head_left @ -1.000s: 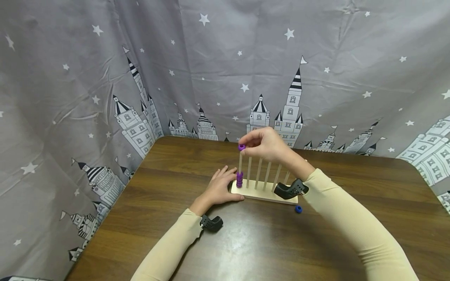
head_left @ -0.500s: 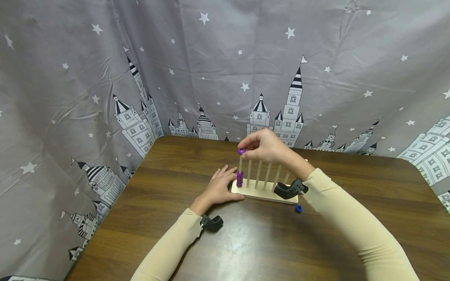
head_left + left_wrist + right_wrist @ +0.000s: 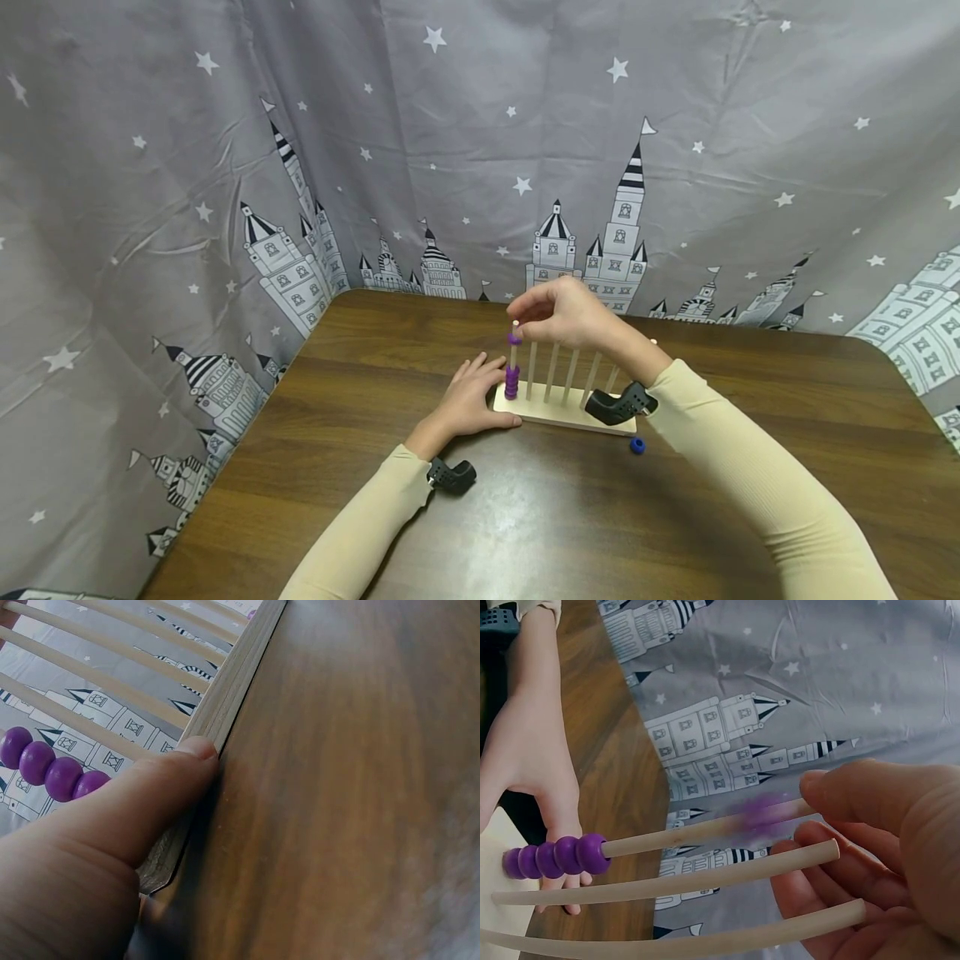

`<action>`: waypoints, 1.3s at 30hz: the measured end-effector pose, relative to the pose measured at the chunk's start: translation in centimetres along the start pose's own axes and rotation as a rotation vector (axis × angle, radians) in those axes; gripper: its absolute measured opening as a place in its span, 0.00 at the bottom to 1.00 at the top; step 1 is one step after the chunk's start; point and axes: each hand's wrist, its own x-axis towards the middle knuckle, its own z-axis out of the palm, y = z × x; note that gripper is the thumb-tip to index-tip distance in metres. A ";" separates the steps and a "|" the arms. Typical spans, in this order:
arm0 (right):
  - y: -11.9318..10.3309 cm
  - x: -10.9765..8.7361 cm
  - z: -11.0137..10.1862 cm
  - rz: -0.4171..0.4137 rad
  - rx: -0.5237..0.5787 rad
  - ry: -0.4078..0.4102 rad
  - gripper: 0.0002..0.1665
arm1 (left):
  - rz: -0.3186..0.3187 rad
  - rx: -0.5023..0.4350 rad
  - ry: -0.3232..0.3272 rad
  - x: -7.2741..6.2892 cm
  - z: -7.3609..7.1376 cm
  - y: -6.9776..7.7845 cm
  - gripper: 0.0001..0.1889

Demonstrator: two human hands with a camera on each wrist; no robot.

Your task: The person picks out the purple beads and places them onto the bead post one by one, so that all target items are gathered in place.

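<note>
A pale wooden bead stand (image 3: 567, 413) with a row of upright pegs sits on the table. Several purple beads (image 3: 512, 383) are stacked at the bottom of its leftmost peg. Higher on this peg, one more purple bead (image 3: 761, 814) is blurred and apart from the stack, just below my right hand (image 3: 566, 312). The thumb and fingers of that hand surround the peg's top without pinching the bead. My left hand (image 3: 468, 404) rests at the stand's left end with straight, spread fingers; its thumb (image 3: 161, 791) presses along the front edge.
One blue bead (image 3: 637, 445) lies on the wooden table (image 3: 555, 517) near the stand's front right corner. The other pegs (image 3: 682, 877) visible beside the purple one carry no beads. A grey castle-print curtain (image 3: 450, 167) hangs behind the table.
The upper purple bead has gone from between my right fingertips at the peg's top to partway down the peg. My right hand let it go and stayed there. My left hand has not moved.
</note>
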 end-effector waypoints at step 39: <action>4.1 -7.2 -6.2 0.126 0.086 0.299 0.16 | -0.006 -0.012 0.006 0.1 0.1 0.1 0.38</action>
